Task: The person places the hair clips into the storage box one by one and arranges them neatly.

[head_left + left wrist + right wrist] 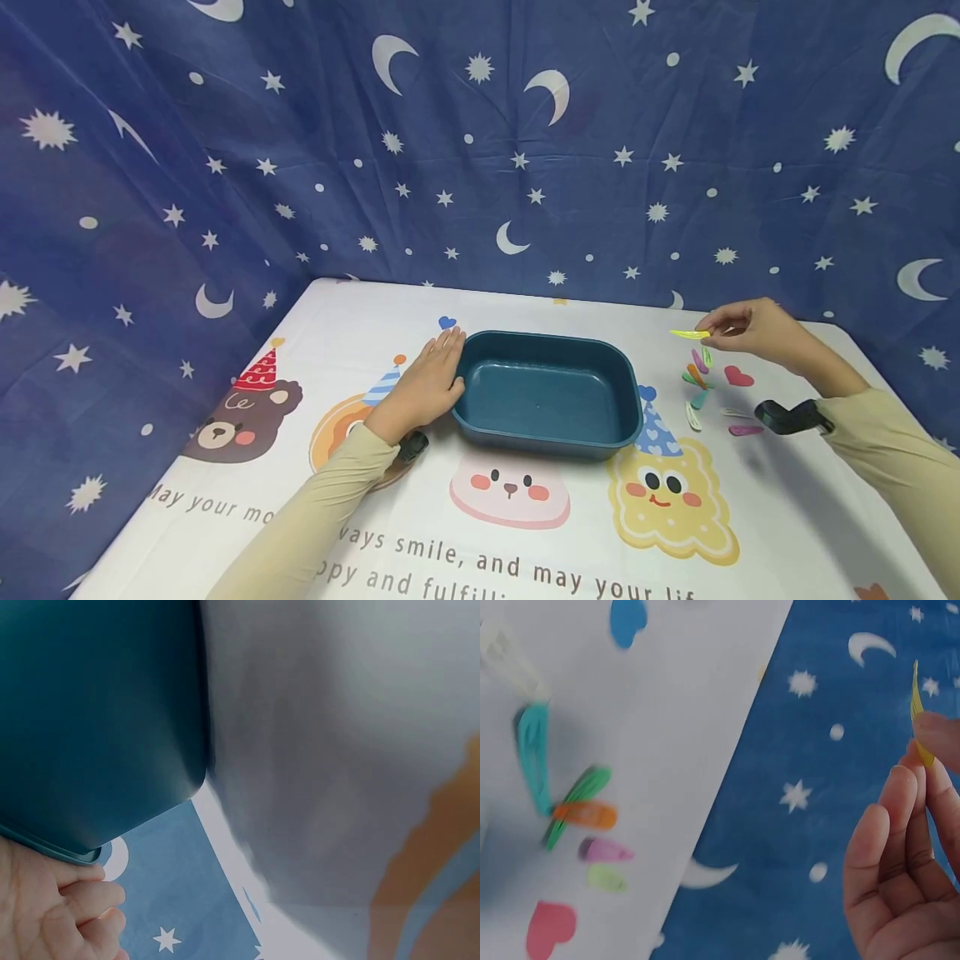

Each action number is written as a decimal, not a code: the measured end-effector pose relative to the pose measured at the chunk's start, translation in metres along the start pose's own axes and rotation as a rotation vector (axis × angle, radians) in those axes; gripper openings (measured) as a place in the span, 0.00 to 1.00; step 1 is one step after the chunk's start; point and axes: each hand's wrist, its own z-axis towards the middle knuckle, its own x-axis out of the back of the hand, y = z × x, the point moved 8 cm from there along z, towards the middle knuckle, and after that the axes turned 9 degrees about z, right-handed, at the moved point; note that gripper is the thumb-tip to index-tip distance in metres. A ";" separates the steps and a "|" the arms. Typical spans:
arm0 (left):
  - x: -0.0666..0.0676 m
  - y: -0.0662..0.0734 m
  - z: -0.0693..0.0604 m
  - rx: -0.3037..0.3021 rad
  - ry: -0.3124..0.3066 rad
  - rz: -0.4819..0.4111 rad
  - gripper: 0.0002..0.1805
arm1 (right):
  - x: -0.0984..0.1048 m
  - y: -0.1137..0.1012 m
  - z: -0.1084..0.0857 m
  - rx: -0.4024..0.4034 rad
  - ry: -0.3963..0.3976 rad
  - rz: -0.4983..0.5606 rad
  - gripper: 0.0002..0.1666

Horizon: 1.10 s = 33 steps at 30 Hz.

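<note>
With our right hand [750, 332] we pinched a yellow hair clip [690, 334], already raised; the other clips [697, 376], not yet picked up, lay below it on the desk [585, 517]. Our left hand [427, 379], fingers extended, touched the blue basin [540, 404] beside it.

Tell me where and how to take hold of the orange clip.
Pinch the orange clip across its long edges near the end away from the teal clip, probably best from above: it lies across the top of the green clip, and that end projects free beyond it.
</note>
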 end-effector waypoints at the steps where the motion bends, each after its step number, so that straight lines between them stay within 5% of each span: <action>1: 0.000 0.000 0.000 -0.001 0.000 0.000 0.36 | -0.002 -0.004 0.000 0.003 -0.008 0.002 0.15; 13: 0.002 0.001 0.001 0.004 -0.017 0.004 0.37 | -0.021 -0.054 0.009 0.069 -0.064 0.048 0.15; 33: -0.003 -0.001 0.002 0.015 -0.040 0.021 0.37 | -0.083 -0.116 0.029 0.235 -0.216 0.077 0.09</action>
